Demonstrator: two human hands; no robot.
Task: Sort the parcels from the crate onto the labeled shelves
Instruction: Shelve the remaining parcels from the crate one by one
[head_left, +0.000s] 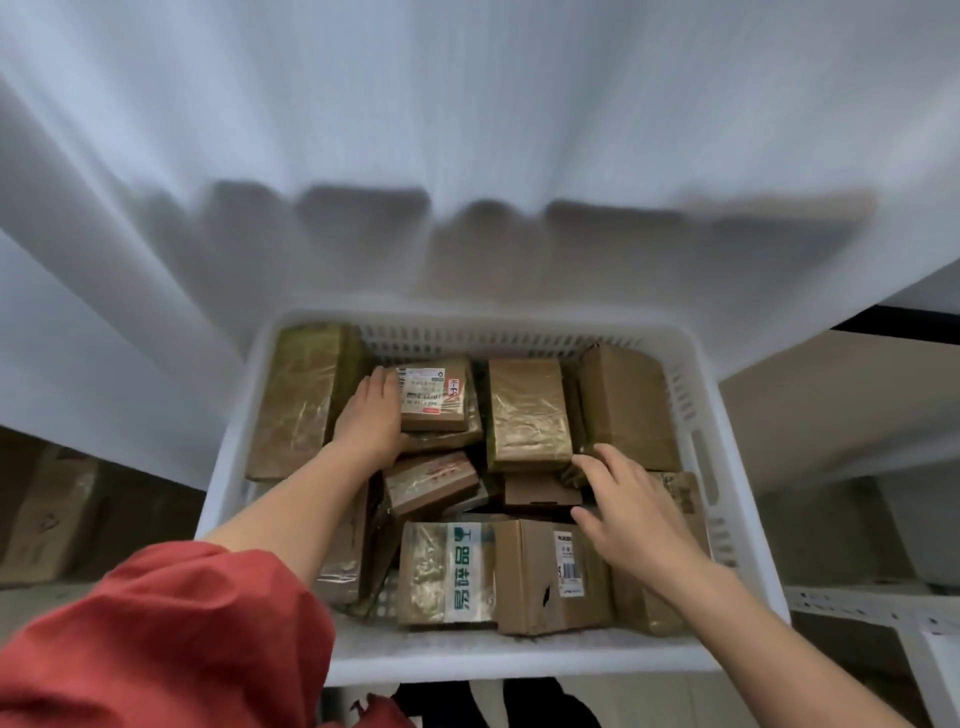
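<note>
Near: red sleeve (156, 634) on the left arm. White slatted crate (519, 657) directly below, packed with brown parcels lying loose and tilted on one another.

Front row: box with tape band (452, 571) carrying large green characters, upside-down from here, not legible to me. Beside it, touching, a dented carton (545, 582) with a barcode sticker; print too small.

Right hand (628, 509): spread wide, holding nothing, fingertips near the lower right corner of a tape-wrapped parcel (527, 413).

Left hand (371, 415): fingers fairly straight, laid along the left edge of a small labelled parcel (434, 397) that sits on top of the pile. No closed grip seen.

Its white label shows a barcode and a red tag with handwriting, perhaps a shelf code; unreadable.

Far right: white shelves (857, 603).

Risks, as judged:
- Glossy tape could slip under a one-handed lift.
- Lifting the top parcel may shift the tilted ones under it.
- An unread tag could mean the wrong shelf.
</note>
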